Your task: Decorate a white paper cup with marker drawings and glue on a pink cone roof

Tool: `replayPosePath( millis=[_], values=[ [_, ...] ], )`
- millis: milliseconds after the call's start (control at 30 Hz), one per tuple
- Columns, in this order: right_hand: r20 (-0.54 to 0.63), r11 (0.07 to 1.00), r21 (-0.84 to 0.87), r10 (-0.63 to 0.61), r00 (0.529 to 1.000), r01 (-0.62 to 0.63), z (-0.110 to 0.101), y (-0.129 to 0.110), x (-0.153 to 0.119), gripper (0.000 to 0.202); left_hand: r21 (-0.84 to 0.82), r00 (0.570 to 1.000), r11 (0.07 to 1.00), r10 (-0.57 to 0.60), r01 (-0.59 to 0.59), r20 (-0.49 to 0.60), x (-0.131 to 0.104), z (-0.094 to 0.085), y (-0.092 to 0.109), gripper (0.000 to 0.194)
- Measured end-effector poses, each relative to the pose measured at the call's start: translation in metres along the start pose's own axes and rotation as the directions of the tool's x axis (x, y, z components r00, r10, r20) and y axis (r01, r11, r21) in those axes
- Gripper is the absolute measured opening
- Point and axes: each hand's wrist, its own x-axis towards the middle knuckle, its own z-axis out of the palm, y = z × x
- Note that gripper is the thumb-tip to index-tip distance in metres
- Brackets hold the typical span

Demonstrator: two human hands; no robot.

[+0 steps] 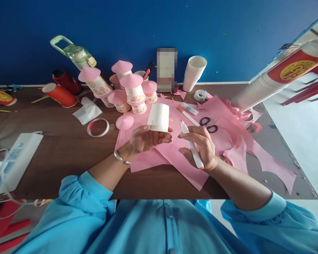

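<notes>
A white paper cup (pixel 159 117) rests upside down in my left hand (pixel 147 139), its fingers curled round the lower edge. A small yellowish drawing shows near the cup's lower left. Just to the right, my right hand (pixel 202 144) holds a white marker (pixel 192 148) with its reddish tip pointing up and toward the cup, not touching it. Beyond my left hand stand several decorated cups (pixel 135 94) with pink cone roofs. A loose pink cone (pixel 124 122) lies left of the held cup. Pink paper (pixel 172 155) spreads beneath both hands.
Scissors (pixel 208 125), a glue tube (pixel 189 108) and clear tape (pixel 200 95) lie ahead on the right. A cup stack (pixel 195 73) and a phone (pixel 166 70) stand at the wall. At left are a tape roll (pixel 98 127), a bottle (pixel 78 54) and a power strip (pixel 18 162).
</notes>
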Motion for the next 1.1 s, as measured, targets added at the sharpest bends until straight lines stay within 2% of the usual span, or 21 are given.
replayPosePath(
  millis=[100,200,267,333,433,533,633,733,833,933,1000,1100],
  values=[
    [0.014,1.0,0.014,-0.025,1.0,0.024,0.0,-0.001,0.0,0.039,0.042,1.0,0.999,-0.001,0.001,0.012,0.0,-0.001,0.002,0.077],
    [0.017,0.999,0.012,-0.04,0.999,0.04,0.0,0.0,0.001,0.04,0.311,0.996,0.948,0.083,-0.073,-0.02,0.003,0.004,0.0,0.07],
    [0.017,0.999,0.003,-0.043,0.999,0.043,0.001,0.001,0.002,0.04,0.465,0.984,0.878,0.164,-0.114,-0.068,0.005,0.008,-0.003,0.058],
    [0.018,0.999,0.001,-0.048,0.999,0.048,0.001,0.003,0.003,0.037,0.625,0.952,0.769,0.276,-0.137,-0.131,0.007,0.011,-0.006,0.064],
    [0.008,0.999,0.02,-0.048,0.999,0.048,0.001,0.004,0.004,0.034,0.835,0.873,0.54,0.451,-0.103,-0.184,0.009,0.01,-0.011,0.075],
    [0.013,0.999,0.027,-0.033,0.999,0.033,0.0,0.003,0.006,0.028,0.906,0.829,0.411,0.538,-0.099,-0.153,0.01,0.006,-0.016,0.079],
    [0.029,0.999,0.033,-0.004,1.0,0.003,0.0,0.002,0.007,0.021,0.925,0.824,0.361,0.556,-0.122,-0.109,0.011,0.003,-0.018,0.081],
    [0.014,0.999,0.02,0.05,0.999,-0.05,0.002,0.0,0.008,0.025,0.904,0.851,0.417,0.505,-0.096,-0.143,0.011,0.004,-0.016,0.082],
    [-0.023,0.998,0.005,0.06,0.998,-0.06,0.002,0.0,0.009,0.023,0.776,0.924,0.622,0.349,-0.101,-0.159,0.01,0.007,-0.011,0.074],
    [-0.036,0.999,0.019,0.051,0.998,-0.051,0.001,-0.001,0.011,0.019,0.599,0.972,0.794,0.206,-0.102,-0.108,0.008,0.01,-0.007,0.059],
    [-0.025,0.999,0.029,0.037,0.999,-0.036,0.0,-0.001,0.012,0.019,0.523,0.982,0.847,0.168,-0.101,-0.082,0.008,0.012,-0.006,0.054],
    [-0.011,0.999,0.032,0.014,1.0,-0.014,0.0,-0.002,0.013,0.021,0.47,0.986,0.879,0.141,-0.084,-0.088,0.009,0.013,-0.006,0.056]
  ],
)
